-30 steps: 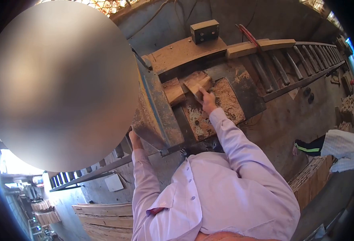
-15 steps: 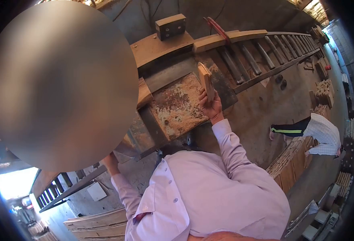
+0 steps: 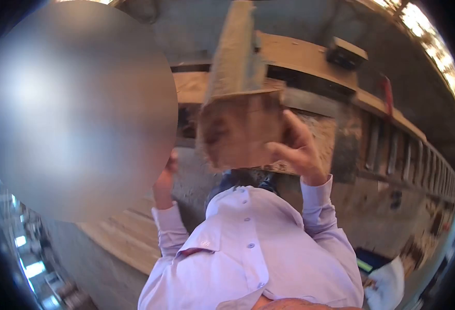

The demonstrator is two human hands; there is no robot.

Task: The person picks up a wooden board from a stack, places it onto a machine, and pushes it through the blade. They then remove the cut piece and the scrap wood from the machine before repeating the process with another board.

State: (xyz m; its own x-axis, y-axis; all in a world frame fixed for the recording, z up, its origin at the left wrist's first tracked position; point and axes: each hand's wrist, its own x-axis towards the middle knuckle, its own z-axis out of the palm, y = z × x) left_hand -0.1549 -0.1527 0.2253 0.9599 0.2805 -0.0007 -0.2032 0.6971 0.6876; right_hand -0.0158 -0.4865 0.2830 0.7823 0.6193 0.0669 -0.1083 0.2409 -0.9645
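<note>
My right hand is at the right edge of a brown, rough-faced wooden board, broad side towards me. The thumb lies over the board's face and the fingers bend round its edge. Beyond the board a dusty, pale upright part with a bluish side rises. My left hand is raised to the left of the board, apart from it, its fingers partly hidden by a large blurred disc.
A workbench with a sawdust-strewn bed stretches behind the board. On the bench's back ledge sits a dark block. To the right runs a roller rack with a red handle above it. Long planks lie lower left; a person in pale clothing is lower right.
My view has turned left, so the bench and rollers sit further right. The board in my right hand has turned from edge-on to face-on and come closer. My left hand has risen.
</note>
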